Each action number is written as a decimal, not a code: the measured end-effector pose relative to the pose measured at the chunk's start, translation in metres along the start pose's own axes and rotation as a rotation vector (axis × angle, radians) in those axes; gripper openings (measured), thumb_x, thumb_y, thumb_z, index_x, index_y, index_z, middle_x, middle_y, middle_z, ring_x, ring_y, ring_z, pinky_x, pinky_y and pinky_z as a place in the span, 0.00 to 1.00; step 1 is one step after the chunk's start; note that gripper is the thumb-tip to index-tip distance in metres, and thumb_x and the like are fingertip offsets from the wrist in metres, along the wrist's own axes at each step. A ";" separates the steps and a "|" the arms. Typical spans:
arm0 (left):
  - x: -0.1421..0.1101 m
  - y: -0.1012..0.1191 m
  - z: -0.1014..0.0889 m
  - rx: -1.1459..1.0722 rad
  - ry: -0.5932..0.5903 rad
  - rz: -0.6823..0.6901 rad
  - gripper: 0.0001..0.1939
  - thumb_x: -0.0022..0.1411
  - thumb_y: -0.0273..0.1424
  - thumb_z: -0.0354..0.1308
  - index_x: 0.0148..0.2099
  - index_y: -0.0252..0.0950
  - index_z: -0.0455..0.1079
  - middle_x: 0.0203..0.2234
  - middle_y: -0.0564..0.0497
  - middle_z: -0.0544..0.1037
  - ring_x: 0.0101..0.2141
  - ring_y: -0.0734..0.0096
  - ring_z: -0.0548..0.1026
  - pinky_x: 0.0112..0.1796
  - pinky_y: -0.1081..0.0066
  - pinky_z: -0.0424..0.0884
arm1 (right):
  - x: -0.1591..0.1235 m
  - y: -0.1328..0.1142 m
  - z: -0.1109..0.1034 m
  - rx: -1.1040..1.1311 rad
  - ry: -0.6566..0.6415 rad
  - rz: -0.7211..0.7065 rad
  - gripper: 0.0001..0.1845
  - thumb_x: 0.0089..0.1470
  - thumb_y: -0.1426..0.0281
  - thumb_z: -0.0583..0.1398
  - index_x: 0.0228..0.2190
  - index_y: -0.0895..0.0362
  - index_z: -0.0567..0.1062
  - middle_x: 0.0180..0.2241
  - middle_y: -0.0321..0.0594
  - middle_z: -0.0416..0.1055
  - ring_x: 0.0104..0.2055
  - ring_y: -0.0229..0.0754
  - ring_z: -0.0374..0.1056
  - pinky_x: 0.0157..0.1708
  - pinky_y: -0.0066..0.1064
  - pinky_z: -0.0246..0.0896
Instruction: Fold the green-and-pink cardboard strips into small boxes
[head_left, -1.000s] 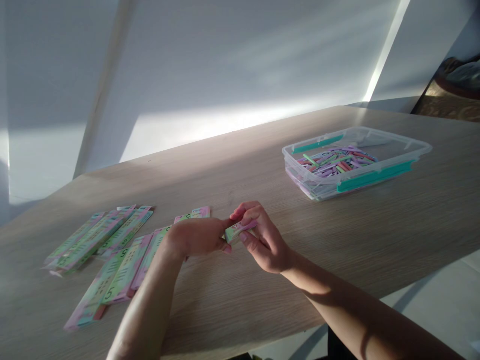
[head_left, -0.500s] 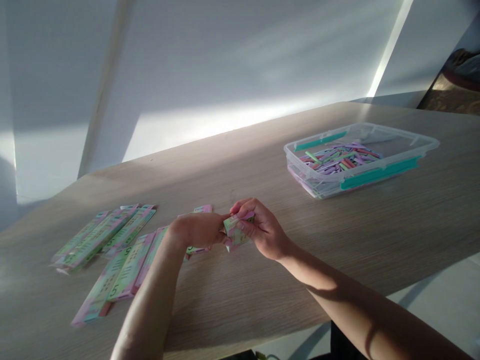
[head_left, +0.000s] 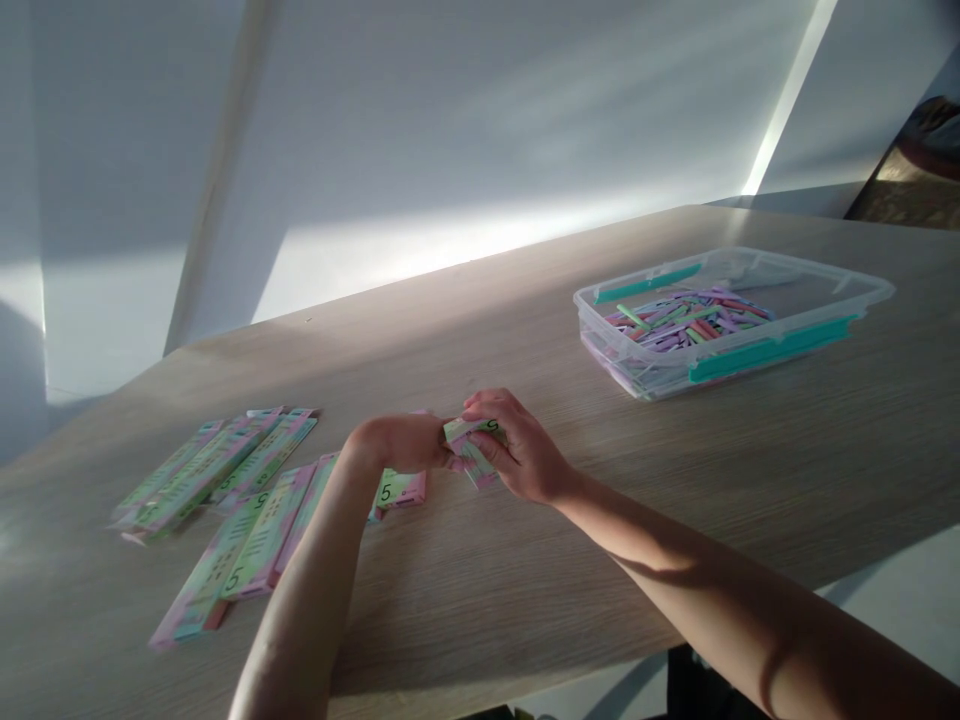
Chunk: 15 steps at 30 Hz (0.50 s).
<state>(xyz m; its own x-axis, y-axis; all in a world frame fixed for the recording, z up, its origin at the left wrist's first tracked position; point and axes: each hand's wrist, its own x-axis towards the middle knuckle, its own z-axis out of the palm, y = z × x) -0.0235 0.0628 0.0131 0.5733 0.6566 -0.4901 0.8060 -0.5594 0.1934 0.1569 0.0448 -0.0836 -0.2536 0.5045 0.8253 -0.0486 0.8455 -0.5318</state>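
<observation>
- Lower left of the frame: green-and-pink printed paper strips (head_left: 225, 510) lie flat in loose rows on the wooden desk (head_left: 480, 610).
- Centre: the left hand (head_left: 397, 445) grips one end of a folded paper strip (head_left: 471, 448), above a short piece marked 5 (head_left: 397, 490).
- Just right: the right hand (head_left: 521, 450) pinches the strip's other side, its grip clenched.
- Upper right: a clear plastic box (head_left: 735, 360) with teal latches holds a heap of coloured strips (head_left: 690, 318).

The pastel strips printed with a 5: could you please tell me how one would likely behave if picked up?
The strips look thin and light, probably card or paper. The strip pinched between the left hand and right hand seems folded, so they likely bend easily. Lying flat, they seem unlikely to roll.
</observation>
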 end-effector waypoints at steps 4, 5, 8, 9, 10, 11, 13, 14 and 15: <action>0.000 0.003 -0.004 0.013 -0.046 -0.039 0.20 0.67 0.48 0.51 0.40 0.36 0.72 0.36 0.48 0.79 0.35 0.64 0.73 0.38 0.71 0.69 | -0.005 0.000 0.002 -0.028 0.012 0.028 0.12 0.63 0.74 0.57 0.48 0.51 0.70 0.48 0.46 0.67 0.54 0.46 0.65 0.55 0.45 0.63; 0.001 0.004 -0.004 0.011 -0.050 -0.035 0.21 0.67 0.48 0.50 0.40 0.36 0.72 0.35 0.48 0.79 0.35 0.64 0.73 0.38 0.71 0.69 | -0.005 0.000 0.002 -0.034 0.017 0.033 0.12 0.63 0.73 0.57 0.47 0.51 0.70 0.48 0.46 0.67 0.54 0.46 0.65 0.54 0.45 0.63; 0.001 0.004 -0.004 0.012 -0.049 -0.021 0.22 0.68 0.49 0.50 0.39 0.36 0.72 0.35 0.49 0.79 0.35 0.64 0.73 0.38 0.71 0.68 | -0.005 0.000 0.003 -0.026 0.027 0.030 0.10 0.63 0.73 0.57 0.46 0.51 0.71 0.47 0.45 0.67 0.53 0.46 0.65 0.53 0.44 0.63; 0.001 0.004 -0.004 0.015 -0.048 -0.020 0.22 0.67 0.49 0.50 0.38 0.36 0.72 0.34 0.49 0.79 0.34 0.65 0.73 0.38 0.71 0.68 | -0.005 0.000 0.003 -0.019 0.028 0.026 0.10 0.63 0.73 0.58 0.45 0.52 0.71 0.46 0.45 0.67 0.53 0.45 0.65 0.53 0.43 0.64; 0.001 0.003 -0.004 0.018 -0.046 -0.023 0.22 0.67 0.50 0.50 0.38 0.36 0.72 0.34 0.49 0.80 0.33 0.66 0.73 0.38 0.71 0.68 | -0.005 0.001 0.003 -0.012 0.029 0.024 0.09 0.63 0.73 0.58 0.45 0.52 0.71 0.46 0.45 0.68 0.53 0.45 0.66 0.53 0.43 0.64; 0.001 0.002 -0.004 0.022 -0.045 -0.027 0.22 0.68 0.50 0.50 0.38 0.36 0.71 0.34 0.50 0.80 0.33 0.66 0.73 0.37 0.72 0.68 | -0.005 0.001 0.003 -0.010 0.030 0.023 0.09 0.63 0.73 0.58 0.45 0.52 0.71 0.46 0.45 0.68 0.52 0.45 0.66 0.53 0.42 0.64; 0.001 0.000 -0.003 0.023 -0.044 -0.028 0.22 0.68 0.49 0.51 0.40 0.35 0.72 0.33 0.50 0.80 0.32 0.67 0.72 0.37 0.72 0.68 | -0.007 0.002 0.003 -0.010 0.026 0.035 0.09 0.62 0.72 0.58 0.45 0.52 0.71 0.46 0.45 0.68 0.53 0.45 0.66 0.53 0.42 0.63; 0.001 -0.001 -0.002 0.022 -0.045 -0.027 0.21 0.68 0.49 0.51 0.41 0.35 0.72 0.33 0.50 0.80 0.33 0.67 0.73 0.37 0.73 0.68 | -0.010 0.003 0.003 -0.010 0.022 0.056 0.11 0.62 0.72 0.58 0.47 0.52 0.70 0.47 0.45 0.69 0.53 0.46 0.66 0.54 0.42 0.63; 0.001 -0.002 -0.001 0.020 -0.048 -0.024 0.21 0.68 0.48 0.51 0.42 0.35 0.72 0.34 0.50 0.80 0.33 0.67 0.73 0.37 0.73 0.68 | -0.013 0.004 0.003 -0.001 0.013 0.093 0.15 0.62 0.71 0.59 0.50 0.52 0.69 0.48 0.45 0.69 0.52 0.46 0.66 0.53 0.42 0.63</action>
<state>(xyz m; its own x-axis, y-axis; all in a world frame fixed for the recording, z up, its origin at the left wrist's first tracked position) -0.0240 0.0650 0.0133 0.5456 0.6455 -0.5345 0.8163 -0.5538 0.1645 0.1568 0.0411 -0.0977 -0.2441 0.5831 0.7749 -0.0242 0.7951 -0.6060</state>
